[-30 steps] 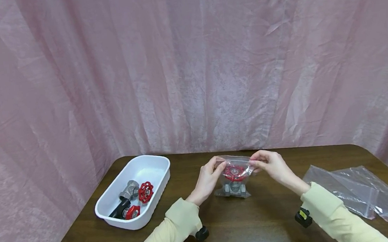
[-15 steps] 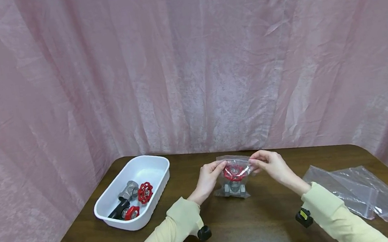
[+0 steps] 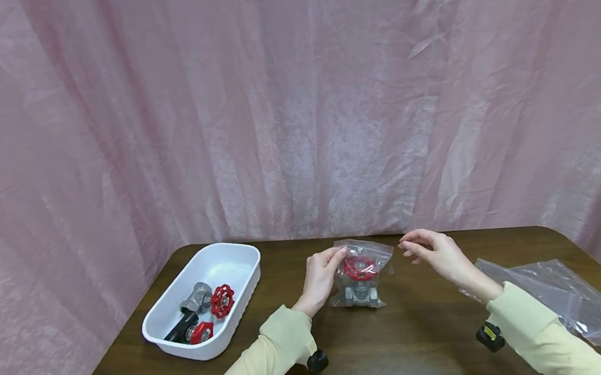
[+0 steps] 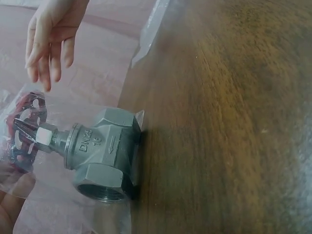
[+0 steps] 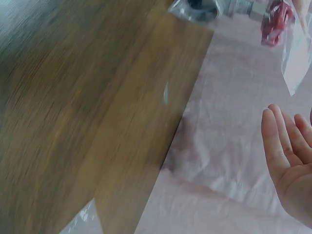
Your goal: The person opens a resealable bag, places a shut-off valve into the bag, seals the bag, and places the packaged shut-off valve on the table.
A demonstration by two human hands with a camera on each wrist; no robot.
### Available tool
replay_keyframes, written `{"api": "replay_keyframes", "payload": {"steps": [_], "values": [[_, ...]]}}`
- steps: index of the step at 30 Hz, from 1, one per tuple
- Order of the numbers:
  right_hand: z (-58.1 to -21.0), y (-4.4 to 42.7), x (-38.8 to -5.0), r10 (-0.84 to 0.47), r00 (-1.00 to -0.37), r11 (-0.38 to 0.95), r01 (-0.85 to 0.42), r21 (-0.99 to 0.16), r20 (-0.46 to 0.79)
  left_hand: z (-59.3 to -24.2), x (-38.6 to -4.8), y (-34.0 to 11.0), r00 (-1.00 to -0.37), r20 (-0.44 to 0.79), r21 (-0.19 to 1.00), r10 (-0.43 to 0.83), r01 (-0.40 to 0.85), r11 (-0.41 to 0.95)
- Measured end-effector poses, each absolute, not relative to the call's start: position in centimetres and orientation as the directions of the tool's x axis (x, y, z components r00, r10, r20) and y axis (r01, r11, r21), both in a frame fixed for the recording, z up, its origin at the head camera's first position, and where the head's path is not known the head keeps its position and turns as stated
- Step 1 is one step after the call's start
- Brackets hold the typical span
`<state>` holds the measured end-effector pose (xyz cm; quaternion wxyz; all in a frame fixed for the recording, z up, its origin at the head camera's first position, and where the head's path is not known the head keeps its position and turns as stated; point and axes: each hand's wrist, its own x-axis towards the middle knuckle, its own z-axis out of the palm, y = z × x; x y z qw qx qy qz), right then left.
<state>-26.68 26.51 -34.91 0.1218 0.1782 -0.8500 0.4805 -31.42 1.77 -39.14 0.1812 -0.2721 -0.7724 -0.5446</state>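
Note:
A metal gate-style valve (image 4: 100, 146) with a red handwheel (image 3: 359, 268) stands inside a clear zip bag (image 3: 377, 252) on the table. My left hand (image 3: 321, 275) pinches the bag's upper left corner between thumb and fingers. In the left wrist view, "DN25" and "16" show on the valve body. My right hand (image 3: 437, 256) is in the air to the right of the bag, apart from it, its fingers loosely bent and holding nothing. The right wrist view shows the right hand (image 5: 292, 165) below the bag's free corner.
A white tray (image 3: 255, 276) at the left holds several valve parts with red handwheels (image 3: 222, 300) and a black piece (image 3: 182, 327). Flat clear zip bags (image 3: 588, 298) lie on the table at the right. A pink curtain (image 3: 294, 121) hangs behind the table.
My right hand has let go of the bag's right corner and moved a little right. The left hand still pinches the other corner, and the bagged valve stays in nearly the same place.

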Motion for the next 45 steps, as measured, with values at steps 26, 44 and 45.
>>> {"api": "replay_keyframes", "payload": {"steps": [26,44,45], "values": [[-34.2,33.5,-24.2,-0.149,-0.934,0.684,-0.334,-0.648,0.324,-38.3,-33.3,-3.1,-0.849,0.524,0.801,0.075,0.52,0.297],[-33.5,37.8,-22.7,-0.007,-0.987,0.789,-0.103,-0.606,0.159,-38.7,-34.9,-5.7,-0.925,0.374,0.916,-0.064,0.358,0.183],[-33.5,38.0,-22.6,-0.001,-0.989,0.791,-0.093,-0.605,0.151,-38.8,-35.0,-5.7,-0.927,0.37,0.918,-0.066,0.353,0.183]]}}
